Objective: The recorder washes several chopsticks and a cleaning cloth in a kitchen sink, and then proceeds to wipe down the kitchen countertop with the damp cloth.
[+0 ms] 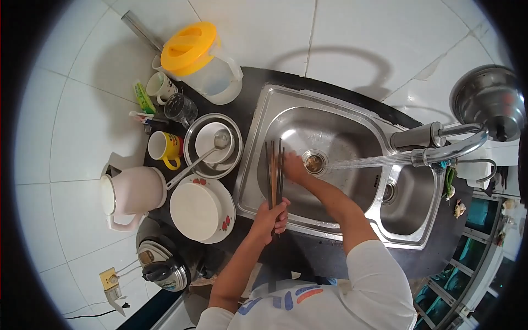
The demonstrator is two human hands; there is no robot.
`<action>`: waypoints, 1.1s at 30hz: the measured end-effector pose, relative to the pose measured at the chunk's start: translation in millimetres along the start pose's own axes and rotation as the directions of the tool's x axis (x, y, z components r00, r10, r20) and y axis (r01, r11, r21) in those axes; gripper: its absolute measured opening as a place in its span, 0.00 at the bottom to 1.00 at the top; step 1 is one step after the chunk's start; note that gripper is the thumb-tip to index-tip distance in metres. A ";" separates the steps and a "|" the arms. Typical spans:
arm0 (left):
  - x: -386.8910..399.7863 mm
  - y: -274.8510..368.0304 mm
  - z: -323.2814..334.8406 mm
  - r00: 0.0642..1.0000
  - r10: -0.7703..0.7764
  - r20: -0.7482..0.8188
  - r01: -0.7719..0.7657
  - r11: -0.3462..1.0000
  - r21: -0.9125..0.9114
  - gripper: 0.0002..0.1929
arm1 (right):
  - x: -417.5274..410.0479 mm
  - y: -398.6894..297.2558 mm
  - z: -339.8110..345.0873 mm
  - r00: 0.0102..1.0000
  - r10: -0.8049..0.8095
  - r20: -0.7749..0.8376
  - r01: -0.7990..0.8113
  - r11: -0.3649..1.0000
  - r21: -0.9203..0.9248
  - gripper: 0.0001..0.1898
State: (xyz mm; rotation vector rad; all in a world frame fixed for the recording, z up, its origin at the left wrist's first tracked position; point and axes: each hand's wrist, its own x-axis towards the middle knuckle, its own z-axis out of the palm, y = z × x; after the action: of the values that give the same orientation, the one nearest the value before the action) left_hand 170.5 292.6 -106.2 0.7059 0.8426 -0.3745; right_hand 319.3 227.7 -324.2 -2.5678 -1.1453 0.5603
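Observation:
My left hand [270, 220] is closed around a bundle of several chopsticks [273, 177], dark ones and a brown one. Their long ends point away from me over the left side of the stainless steel sink [346, 194]. Inside the large basin, my right hand [294, 167] is beside the chopsticks, just left of the drain [315, 163]. Motion blurs its fingers, so their grip is unclear. Brown scraps lie in the drain. Water [367, 161] streams from the faucet [453, 152] at the right toward the drain.
Left of the sink are a metal bowl [192, 142] holding a white bowl [206, 140] and ladle [220, 140], stacked dishes [196, 212], a yellow mug [161, 146], a kettle [138, 189] and a yellow-lidded pitcher [218, 84]. Green peppers [449, 181] and garlic [459, 209] lie right.

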 end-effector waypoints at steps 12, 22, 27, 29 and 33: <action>0.7 -4.9 12.2 0.999 -0.012 0.040 0.013 0.999 -0.035 0.05 | -76.4 83.1 -74.5 0.798 -0.385 0.465 0.498 0.854 -0.148 0.09; 5.8 -10.9 21.3 0.996 -0.040 0.083 0.046 0.996 -0.072 0.05 | -137.7 140.6 -50.0 0.565 -0.426 0.706 0.427 0.884 0.191 0.13; 8.4 -11.0 12.7 0.997 -0.026 0.069 0.033 0.995 -0.095 0.05 | -110.4 117.4 -37.8 0.698 -0.500 0.512 0.611 0.789 -0.062 0.14; 10.3 -14.4 12.0 0.997 -0.029 0.064 0.035 0.995 -0.091 0.05 | -82.2 100.6 -43.6 0.902 0.180 0.393 -0.303 0.911 0.279 0.12; 10.7 -10.4 21.4 0.994 -0.043 0.103 0.050 0.996 -0.067 0.05 | -82.0 139.8 -27.0 0.991 -0.083 0.104 0.047 0.950 0.310 0.12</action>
State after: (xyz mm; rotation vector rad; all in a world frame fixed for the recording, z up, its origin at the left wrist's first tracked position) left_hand 183.1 269.9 -109.1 0.5981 0.7734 -0.4177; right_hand 372.1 72.6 -336.4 -2.2496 -1.0781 0.8117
